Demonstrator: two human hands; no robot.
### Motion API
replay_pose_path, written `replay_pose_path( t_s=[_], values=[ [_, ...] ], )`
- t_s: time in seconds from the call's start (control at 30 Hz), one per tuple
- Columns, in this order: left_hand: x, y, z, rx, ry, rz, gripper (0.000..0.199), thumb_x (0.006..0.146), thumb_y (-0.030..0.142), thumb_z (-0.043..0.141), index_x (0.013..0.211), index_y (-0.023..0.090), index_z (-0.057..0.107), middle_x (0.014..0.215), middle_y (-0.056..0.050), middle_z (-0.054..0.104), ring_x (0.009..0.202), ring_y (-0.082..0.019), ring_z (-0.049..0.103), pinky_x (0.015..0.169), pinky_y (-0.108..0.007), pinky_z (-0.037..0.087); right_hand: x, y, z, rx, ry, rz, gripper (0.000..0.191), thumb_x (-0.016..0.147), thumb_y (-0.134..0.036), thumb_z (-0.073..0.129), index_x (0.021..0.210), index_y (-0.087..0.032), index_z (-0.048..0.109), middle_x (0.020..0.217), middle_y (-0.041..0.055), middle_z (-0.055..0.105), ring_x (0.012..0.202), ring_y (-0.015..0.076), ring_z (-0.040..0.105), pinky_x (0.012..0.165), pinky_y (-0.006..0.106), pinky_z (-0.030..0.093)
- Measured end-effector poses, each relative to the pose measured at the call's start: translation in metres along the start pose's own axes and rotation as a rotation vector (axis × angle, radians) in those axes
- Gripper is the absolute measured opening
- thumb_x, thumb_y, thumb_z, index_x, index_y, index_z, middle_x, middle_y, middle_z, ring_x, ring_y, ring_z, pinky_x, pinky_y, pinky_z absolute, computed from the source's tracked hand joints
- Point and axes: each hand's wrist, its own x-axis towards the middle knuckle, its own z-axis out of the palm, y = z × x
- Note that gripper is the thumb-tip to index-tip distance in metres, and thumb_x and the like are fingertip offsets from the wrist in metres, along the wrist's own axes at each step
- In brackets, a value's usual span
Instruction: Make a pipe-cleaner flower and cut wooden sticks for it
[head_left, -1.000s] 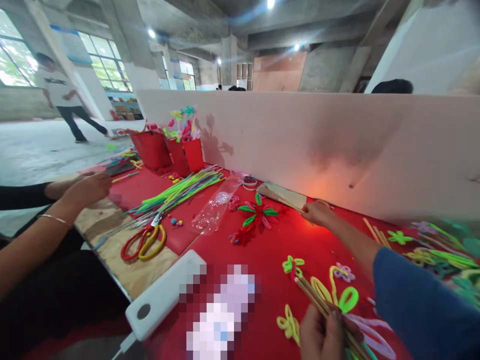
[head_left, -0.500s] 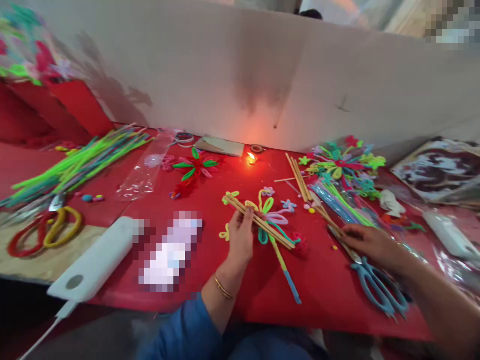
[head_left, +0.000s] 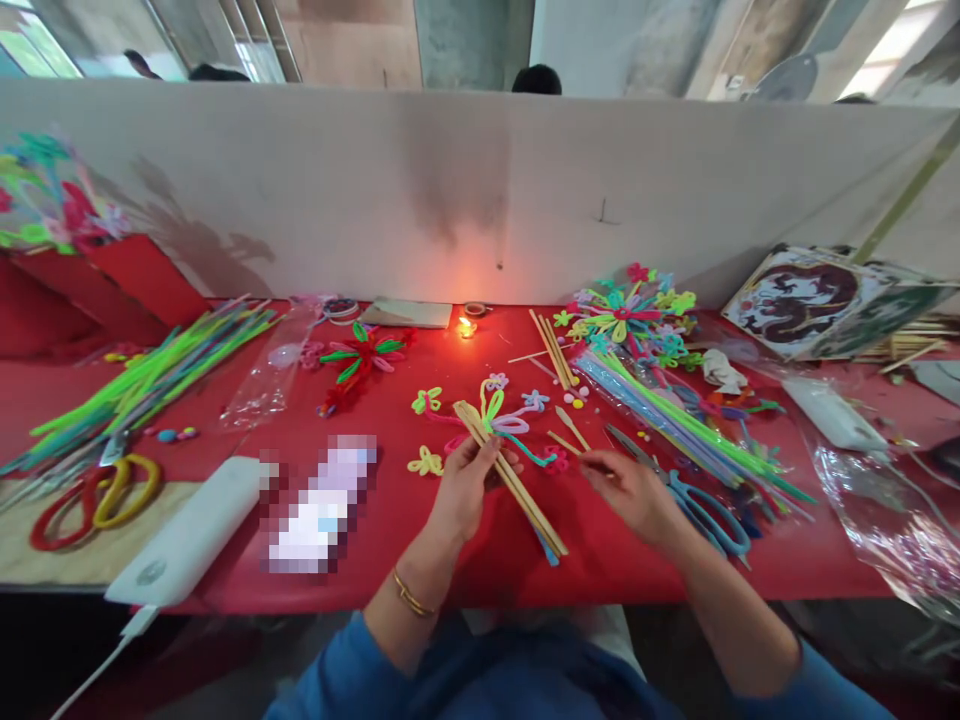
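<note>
In the head view my left hand (head_left: 463,485) is closed around a pair of wooden sticks (head_left: 529,500), which slant across the pipe-cleaner flower (head_left: 493,408). The flower has colourful looped petals and small blossoms at its tips. Its blue stem end shows beside the sticks' lower end; whether the hand also grips the stem is hidden. My right hand (head_left: 630,490), to the right of the flower, pinches the end of a thin wooden stick (head_left: 564,443). Just beyond its fingers lies a pale pointed stick (head_left: 574,427). Blue-handled scissors (head_left: 705,510) rest right of that hand.
A lit candle (head_left: 466,327) burns near the back board. Left are pipe cleaners (head_left: 150,375), red-yellow scissors (head_left: 97,500), a white power bank (head_left: 191,530) and a blurred-out phone (head_left: 322,510). Right are a flower bunch (head_left: 626,315), bagged pipe cleaners (head_left: 675,420) and wooden sticks (head_left: 551,350).
My right hand has moved left, away from the scissors, with the thin stick. The sticks in my left hand have turned steeper, lying along the flower's stem. The view has tilted up and shifted right.
</note>
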Motion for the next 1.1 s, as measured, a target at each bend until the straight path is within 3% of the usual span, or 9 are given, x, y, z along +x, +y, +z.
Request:
replay_pose_path(
  t_s=[0.13, 0.33, 0.5, 0.6, 0.67, 0.7, 0.83, 0.97, 1.1],
  values=[
    [-0.007, -0.005, 0.013, 0.015, -0.031, -0.007, 0.026, 0.064, 0.037, 0.066, 0.070, 0.015, 0.053, 0.060, 0.000, 0.061, 0.057, -0.014, 0.061, 0.054, -0.024, 0.046, -0.018, -0.030, 0.028, 0.332, -0.248, 0.008, 0.025, 0.077, -0.040, 0.044, 0.082, -0.019, 0.056, 0.074, 0.0032, 0.064, 0.069, 0.0170, 0.061, 0.062, 0.027, 0.046],
    [-0.013, -0.014, 0.022, 0.032, -0.068, -0.069, 0.027, 0.062, 0.037, 0.067, 0.069, 0.014, 0.054, 0.060, -0.002, 0.062, 0.054, -0.015, 0.061, 0.056, -0.026, 0.047, -0.034, -0.019, 0.041, 0.637, -0.384, 0.242, 0.031, 0.074, -0.050, 0.047, 0.068, -0.020, 0.045, 0.060, -0.0021, 0.058, 0.051, 0.0116, 0.057, 0.051, 0.024, 0.043],
    [-0.018, -0.024, 0.024, -0.061, -0.112, -0.147, 0.024, 0.070, 0.036, 0.061, 0.078, 0.014, 0.056, 0.066, -0.004, 0.064, 0.062, -0.016, 0.062, 0.060, -0.026, 0.047, -0.043, -0.015, 0.046, 0.682, -0.438, 0.290, 0.034, 0.073, -0.053, 0.047, 0.068, -0.019, 0.044, 0.057, -0.0032, 0.057, 0.048, 0.0108, 0.055, 0.048, 0.023, 0.041],
    [-0.013, -0.023, 0.021, -0.156, -0.110, -0.181, 0.022, 0.072, 0.036, 0.059, 0.071, 0.014, 0.054, 0.057, -0.001, 0.059, 0.061, -0.016, 0.062, 0.061, -0.028, 0.048, -0.036, -0.015, 0.038, 0.518, -0.436, 0.191, 0.032, 0.076, -0.050, 0.043, 0.072, -0.019, 0.049, 0.062, -0.0006, 0.061, 0.055, 0.0135, 0.058, 0.053, 0.025, 0.043],
    [-0.008, -0.019, 0.017, -0.224, -0.071, -0.175, 0.021, 0.073, 0.034, 0.058, 0.067, 0.015, 0.051, 0.051, 0.001, 0.055, 0.056, -0.015, 0.060, 0.061, -0.028, 0.048, -0.017, -0.011, 0.022, 0.251, -0.334, 0.054, 0.029, 0.078, -0.044, 0.043, 0.081, -0.019, 0.057, 0.073, 0.0025, 0.065, 0.067, 0.0160, 0.060, 0.062, 0.027, 0.044],
    [-0.005, -0.016, 0.015, -0.255, -0.046, -0.170, 0.020, 0.073, 0.033, 0.057, 0.067, 0.015, 0.050, 0.049, 0.003, 0.052, 0.053, -0.014, 0.059, 0.060, -0.028, 0.048, -0.002, -0.008, 0.012, 0.118, -0.225, 0.019, 0.029, 0.078, -0.043, 0.043, 0.088, -0.019, 0.058, 0.079, 0.0036, 0.066, 0.073, 0.0172, 0.061, 0.067, 0.027, 0.044],
    [0.000, -0.010, 0.007, -0.329, 0.016, -0.178, 0.018, 0.075, 0.031, 0.055, 0.067, 0.015, 0.049, 0.047, 0.005, 0.048, 0.047, -0.010, 0.053, 0.053, -0.024, 0.046, 0.080, 0.010, -0.021, -0.371, 0.046, 0.074, 0.032, 0.083, -0.035, 0.037, 0.097, -0.021, 0.062, 0.092, 0.0044, 0.067, 0.085, 0.0170, 0.060, 0.073, 0.024, 0.043],
    [-0.005, -0.009, 0.001, -0.317, 0.066, -0.173, 0.016, 0.076, 0.030, 0.053, 0.071, 0.015, 0.050, 0.055, 0.002, 0.054, 0.049, -0.010, 0.054, 0.043, -0.018, 0.038, 0.153, 0.022, -0.023, -0.509, 0.089, 0.137, 0.032, 0.081, -0.029, 0.040, 0.099, -0.017, 0.063, 0.100, 0.0112, 0.066, 0.090, 0.0216, 0.059, 0.073, 0.028, 0.042],
    [-0.010, -0.002, -0.008, -0.279, 0.115, -0.185, 0.015, 0.077, 0.028, 0.053, 0.070, 0.014, 0.051, 0.058, 0.000, 0.056, 0.049, -0.009, 0.055, 0.045, -0.018, 0.040, 0.187, 0.028, -0.010, -0.588, 0.081, 0.227, 0.031, 0.075, -0.025, 0.047, 0.099, -0.014, 0.064, 0.095, 0.0155, 0.066, 0.085, 0.0235, 0.061, 0.067, 0.030, 0.043]
  ],
)
